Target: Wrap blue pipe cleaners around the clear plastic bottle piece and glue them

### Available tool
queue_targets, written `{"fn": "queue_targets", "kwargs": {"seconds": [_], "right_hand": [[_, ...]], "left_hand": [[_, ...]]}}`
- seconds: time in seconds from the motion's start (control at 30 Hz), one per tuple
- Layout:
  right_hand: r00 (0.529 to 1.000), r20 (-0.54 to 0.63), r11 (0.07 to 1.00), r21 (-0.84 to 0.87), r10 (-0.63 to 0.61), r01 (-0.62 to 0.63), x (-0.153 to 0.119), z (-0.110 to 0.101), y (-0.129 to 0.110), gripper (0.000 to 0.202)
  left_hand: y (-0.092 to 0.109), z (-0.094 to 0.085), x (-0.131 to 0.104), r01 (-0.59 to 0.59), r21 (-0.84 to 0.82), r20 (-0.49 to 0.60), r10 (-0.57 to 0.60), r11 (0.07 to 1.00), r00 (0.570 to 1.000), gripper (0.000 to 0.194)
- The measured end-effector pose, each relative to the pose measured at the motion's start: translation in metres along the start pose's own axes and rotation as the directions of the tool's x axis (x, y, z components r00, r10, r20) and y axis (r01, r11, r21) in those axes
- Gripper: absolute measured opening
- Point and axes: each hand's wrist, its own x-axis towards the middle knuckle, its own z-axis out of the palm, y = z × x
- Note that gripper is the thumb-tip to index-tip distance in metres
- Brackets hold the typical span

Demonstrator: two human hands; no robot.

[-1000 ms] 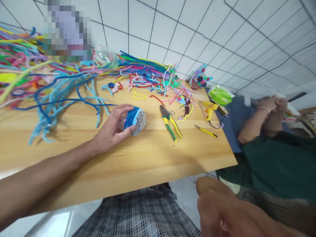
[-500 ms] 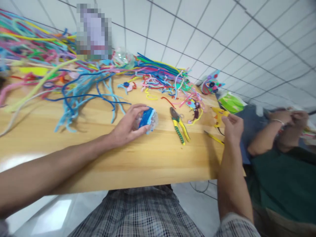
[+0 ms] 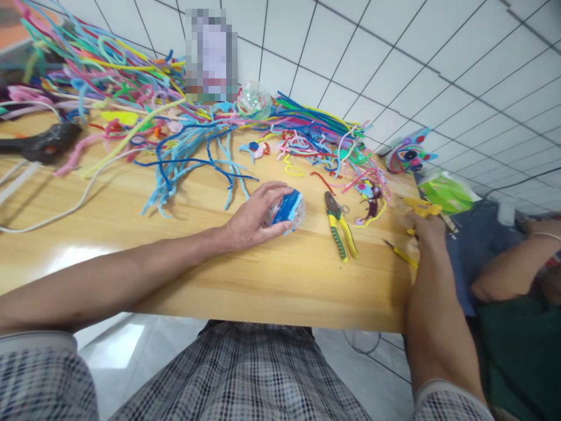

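My left hand (image 3: 256, 219) curls round a clear plastic bottle-like piece (image 3: 300, 213) wrapped with blue fuzzy strips, resting on the table. At the table's right end, my right hand (image 3: 429, 229) grips a yellow glue gun (image 3: 418, 206), partly hidden by the fingers and blurred. Pliers (image 3: 339, 228) with yellow and green handles lie between my hands. A thin yellow cutter (image 3: 405, 256) lies by my right wrist.
Heaps of coloured pipe cleaners (image 3: 184, 158) line the back of the wooden table (image 3: 280, 286). At the left sits a black glue gun (image 3: 52, 143). A decorated animal-like head (image 3: 409, 156) and a green packet (image 3: 449, 193) stand back right. A co-worker's arm (image 3: 508, 269) is at the far right.
The view has swung left, bringing the black glue gun into sight. My right hand has turned the yellow glue gun and moved toward the table's right edge. My left hand keeps its hold.
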Motion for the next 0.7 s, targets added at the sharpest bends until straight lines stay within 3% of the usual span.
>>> {"fn": "queue_targets", "kwargs": {"seconds": [0.1,0.2,0.3,0.4,0.5,0.7], "right_hand": [[0.998,-0.041,0.996,0.070,0.048,-0.045,-0.005,0.000,-0.016,0.034],[1.000,-0.003,0.984,0.177,0.012,-0.011,-0.032,0.011,-0.047,0.026],[0.971,0.175,0.950,0.294,-0.165,0.109,-0.073,0.035,-0.087,0.023],[0.864,0.451,0.956,0.273,-0.222,0.104,-0.108,0.062,-0.115,0.021],[0.770,0.582,0.960,0.241,-0.261,0.143,-0.123,0.083,-0.120,0.024],[0.710,0.654,0.961,0.244,-0.261,0.128,-0.128,0.102,-0.108,0.035]], "left_hand": [[-0.001,0.000,0.000,-0.020,0.028,-0.008,0.020,0.999,1.000,0.066],[-0.002,0.000,0.000,-0.032,0.052,-0.024,0.033,0.998,0.999,0.067],[0.000,-0.001,0.000,-0.016,0.075,-0.022,0.018,0.997,1.000,0.066],[0.001,-0.003,0.000,0.000,0.094,-0.006,0.000,0.996,1.000,0.066],[0.000,-0.004,0.000,0.022,0.098,0.004,-0.022,0.995,1.000,0.067],[-0.001,-0.004,0.000,0.017,0.085,0.003,-0.017,0.996,1.000,0.068]]}}
